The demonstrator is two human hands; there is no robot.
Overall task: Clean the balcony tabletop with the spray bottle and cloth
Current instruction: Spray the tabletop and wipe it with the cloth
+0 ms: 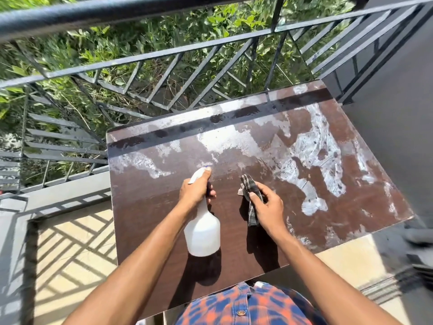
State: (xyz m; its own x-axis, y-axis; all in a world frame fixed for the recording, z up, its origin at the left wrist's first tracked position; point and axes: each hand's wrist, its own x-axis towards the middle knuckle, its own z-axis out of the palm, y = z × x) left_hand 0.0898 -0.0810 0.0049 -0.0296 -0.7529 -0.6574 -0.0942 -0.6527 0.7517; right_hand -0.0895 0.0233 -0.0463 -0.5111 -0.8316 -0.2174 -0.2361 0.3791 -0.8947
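The dark brown tabletop point(150, 207) fills the middle of the head view; its far and right parts carry white smeared patches and wet sheen. My left hand point(195, 190) grips the neck of a white spray bottle point(202, 233), whose nozzle points away from me toward the far side of the table. My right hand point(267, 205) holds a crumpled dark checked cloth point(251, 190) just above the table, a little right of the bottle. Part of the cloth hangs down under the palm.
A black metal railing point(164, 55) with slanted bars runs along the table's far edge, green bushes beyond it. Tiled balcony floor point(70, 249) lies to the left. A dark wall point(398, 113) stands at the right. My checked shirt shows at the bottom.
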